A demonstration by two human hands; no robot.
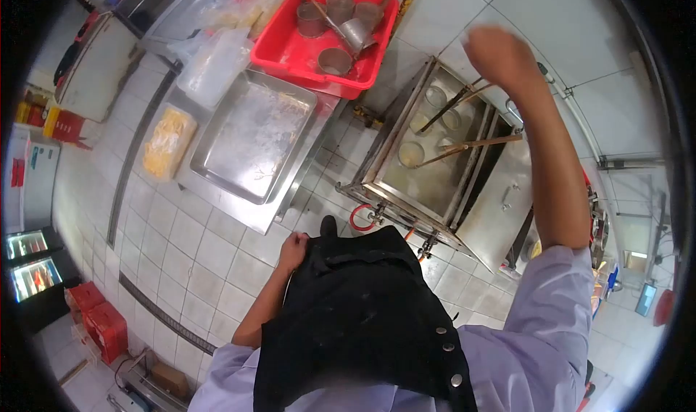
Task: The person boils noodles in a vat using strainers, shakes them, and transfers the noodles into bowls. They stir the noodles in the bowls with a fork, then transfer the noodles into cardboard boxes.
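My right hand (500, 58) is raised over the far right side of a steel noodle boiler (428, 198). It looks closed and is slightly blurred; whatever it may hold is hidden. Below it, several round strainer baskets with long wooden handles sit in the cloudy water, among them a near strainer (411, 154). A wooden handle (482, 143) rests across the boiler's right rim, and other handle ends lie close under my wrist. My left hand (293, 251) hangs low beside my black apron (355, 296), fingers curled in near its edge. I cannot see anything in it.
Left of the boiler, a steel table (243, 215) carries a shallow metal tray (254, 133) with scraps in it. A red tub (290, 60) with several strainers stands behind. A bag of yellow noodles (168, 144) lies on the left. Red hose (360, 218) and valves jut from the boiler's front.
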